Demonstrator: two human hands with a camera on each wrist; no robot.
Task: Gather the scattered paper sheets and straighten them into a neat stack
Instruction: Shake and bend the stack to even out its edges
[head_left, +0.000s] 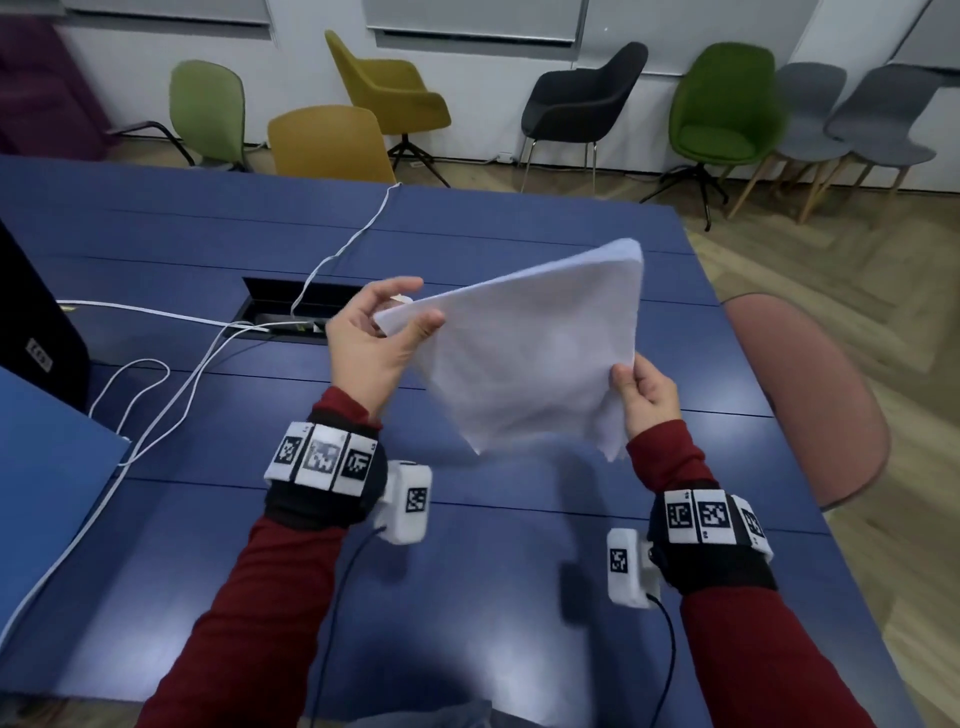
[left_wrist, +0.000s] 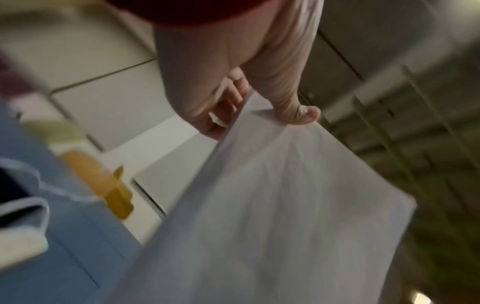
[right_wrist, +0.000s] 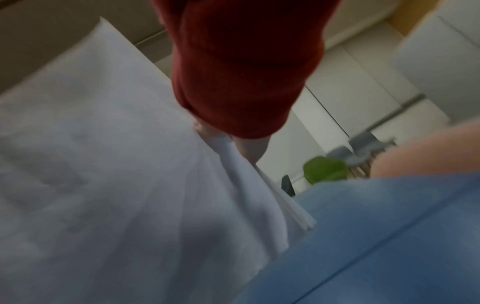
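A bundle of white paper sheets (head_left: 530, 353) hangs tilted in the air above the blue table (head_left: 467, 571), its edges slightly uneven at the lower right corner. My left hand (head_left: 382, 332) pinches the bundle's left corner between thumb and fingers. My right hand (head_left: 647, 395) grips its right edge lower down. In the left wrist view the thumb (left_wrist: 306, 113) lies on top of the paper sheets (left_wrist: 272, 205). The right wrist view shows the sheets (right_wrist: 103, 164) from below, with a red sleeve (right_wrist: 246, 72) hiding most of the hand.
White cables (head_left: 171, 374) run across the table's left side from a recessed socket box (head_left: 291, 312). A dark object (head_left: 31, 332) stands at the far left. A pink chair (head_left: 810, 395) sits at the table's right edge, and several chairs line the back wall.
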